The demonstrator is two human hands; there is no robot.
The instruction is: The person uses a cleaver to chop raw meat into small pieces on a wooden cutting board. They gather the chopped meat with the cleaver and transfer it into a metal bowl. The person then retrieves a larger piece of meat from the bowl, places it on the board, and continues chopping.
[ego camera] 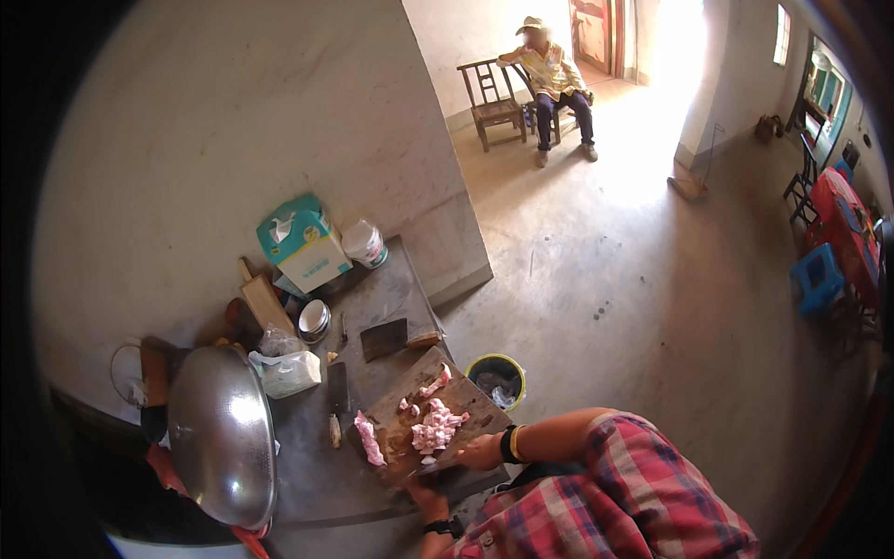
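A wooden cutting board lies at the near right part of the dark table. On it are a heap of cut, pale pink fatty meat, a long strip of the same meat, and another piece towards the far corner. My right hand, with wristbands, grips the board's near edge. Close to the near corner is my left hand, blurred and partly hidden by the board; its grip is unclear. Two cleavers rest on the table: a broad dark one beyond the board and a narrower one to its left.
A large metal wok lid or pan stands at the table's left. Tissue packs, bowls and a white tub line the wall side. A yellow-rimmed bin stands beside the table. Farther off, a person sits on a chair.
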